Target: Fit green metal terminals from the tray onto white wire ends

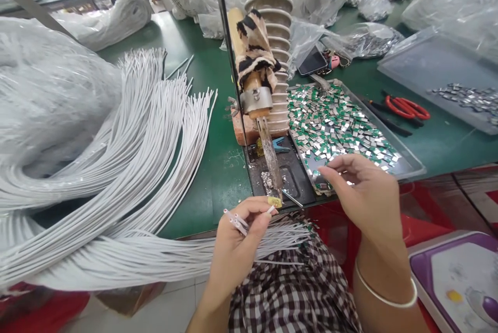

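My left hand (241, 239) is closed around several white cables (236, 221), their cut ends poking out above the fingers. One cable end (271, 209) is pinched between thumb and forefinger, and a yellow wrap (274, 202) covers a fingertip. Just above it, a clamped soldering iron (269, 154) points downward over a dark base. On the right, my right hand (363, 188) hovers at the front edge of a clear tray (414, 168) heaped with small green-and-silver circuit boards (334, 120). Its thumb and forefinger come together; whatever lies between them is too small to make out.
Bundles of white cable (155, 141) cover the left of the green table (229, 177), and more cables lie across my lap. Behind the iron rises a ribbed hose (270, 22). Red-handled pliers (406, 107) and another tray (447, 71) with metal parts are at the right.
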Demonstrator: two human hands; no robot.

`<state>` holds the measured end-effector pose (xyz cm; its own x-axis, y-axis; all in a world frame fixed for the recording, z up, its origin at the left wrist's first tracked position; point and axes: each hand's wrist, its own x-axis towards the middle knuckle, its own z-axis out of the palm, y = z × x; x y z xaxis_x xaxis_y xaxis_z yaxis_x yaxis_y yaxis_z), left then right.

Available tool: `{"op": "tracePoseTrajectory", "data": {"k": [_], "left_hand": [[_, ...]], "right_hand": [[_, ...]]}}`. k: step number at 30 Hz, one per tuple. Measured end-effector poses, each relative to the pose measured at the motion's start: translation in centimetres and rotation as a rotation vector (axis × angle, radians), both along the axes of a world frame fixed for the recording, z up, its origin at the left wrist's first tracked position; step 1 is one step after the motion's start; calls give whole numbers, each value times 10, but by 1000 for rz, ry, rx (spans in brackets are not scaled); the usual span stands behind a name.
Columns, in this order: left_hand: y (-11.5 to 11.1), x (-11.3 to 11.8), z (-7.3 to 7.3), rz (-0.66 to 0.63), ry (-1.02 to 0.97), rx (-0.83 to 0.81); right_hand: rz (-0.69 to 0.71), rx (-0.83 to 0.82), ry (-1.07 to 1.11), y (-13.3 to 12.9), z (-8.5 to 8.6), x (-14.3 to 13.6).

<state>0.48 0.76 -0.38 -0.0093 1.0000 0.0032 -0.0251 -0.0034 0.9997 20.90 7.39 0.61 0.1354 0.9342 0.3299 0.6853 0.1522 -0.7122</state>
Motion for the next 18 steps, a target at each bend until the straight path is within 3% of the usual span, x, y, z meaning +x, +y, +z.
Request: {"op": "tracePoseTrajectory", "data": {"k": [5, 10, 18], "left_hand": [[4, 5, 4, 8, -15, -21], [7, 13, 9, 33, -17, 8], [5, 17, 12, 88, -49, 47]], "right_hand": [[-40, 54, 155, -11, 2, -10], [258, -86, 523, -31, 7, -29], [271, -29, 596, -46, 8, -50]]}}
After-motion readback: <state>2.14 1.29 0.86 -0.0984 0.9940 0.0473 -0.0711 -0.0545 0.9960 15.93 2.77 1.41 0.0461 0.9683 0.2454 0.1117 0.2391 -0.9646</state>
